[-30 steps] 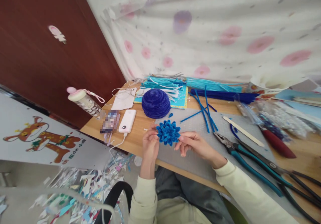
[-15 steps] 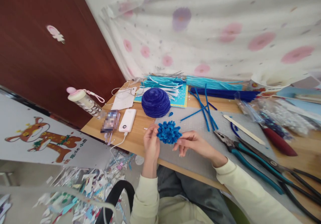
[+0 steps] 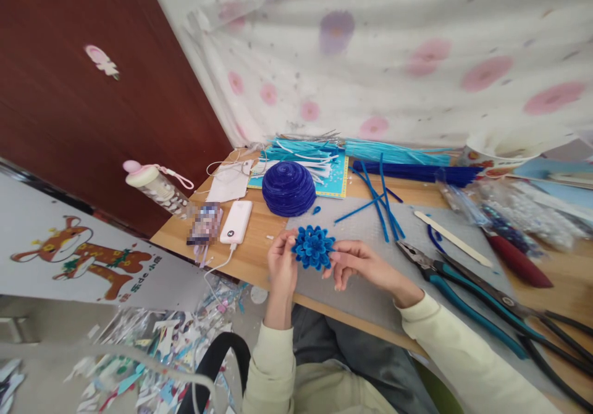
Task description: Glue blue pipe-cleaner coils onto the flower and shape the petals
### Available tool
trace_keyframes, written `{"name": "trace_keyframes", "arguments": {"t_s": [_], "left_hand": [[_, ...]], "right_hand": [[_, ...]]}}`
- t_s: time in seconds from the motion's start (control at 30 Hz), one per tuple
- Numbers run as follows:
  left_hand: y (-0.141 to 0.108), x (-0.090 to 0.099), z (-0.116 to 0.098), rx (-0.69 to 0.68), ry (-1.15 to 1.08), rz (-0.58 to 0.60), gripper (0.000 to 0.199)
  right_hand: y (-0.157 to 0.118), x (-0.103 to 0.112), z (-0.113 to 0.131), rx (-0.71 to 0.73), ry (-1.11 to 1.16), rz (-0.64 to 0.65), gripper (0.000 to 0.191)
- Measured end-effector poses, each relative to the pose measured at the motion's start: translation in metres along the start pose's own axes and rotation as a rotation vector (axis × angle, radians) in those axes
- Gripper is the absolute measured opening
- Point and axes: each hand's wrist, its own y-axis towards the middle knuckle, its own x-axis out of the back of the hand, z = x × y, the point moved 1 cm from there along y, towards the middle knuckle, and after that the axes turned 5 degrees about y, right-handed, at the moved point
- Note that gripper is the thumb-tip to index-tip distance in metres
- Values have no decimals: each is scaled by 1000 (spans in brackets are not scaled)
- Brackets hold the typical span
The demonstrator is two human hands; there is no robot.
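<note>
Between my two hands is a blue pipe-cleaner flower with many looped petals, held over the front of the grey mat. My left hand pinches its left edge. The fingers of my right hand are closed on its right edge, some of them curled below. Just behind the flower lies a small blue loop, and beyond that stands a dark blue dome wound in fuzzy strands. Several loose blue pipe cleaners lie crossed on the mat to the right.
Pliers, scissors, a wooden stick and a red-handled tool lie at the right. Bundled dark blue pipe cleaners rest at the back. A white power bank and a bottle are at left.
The flower has tilted slightly between my fingers, its petals now facing a little differently. Both hands keep their hold, and the view has shifted very slightly.
</note>
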Motion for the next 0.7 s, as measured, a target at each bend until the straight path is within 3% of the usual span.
{"name": "trace_keyframes", "arguments": {"t_s": [0.27,0.47,0.7], "left_hand": [[-3,9,1,-81,-70,73,34],[1,15,6,-43,-36,63,28],[1,11,4,-59,-52,72,29]], "right_hand": [[0,0,1,15,2,10,38],[1,0,0,30,-54,29,37],[1,0,0,10,-77,59,38]]}}
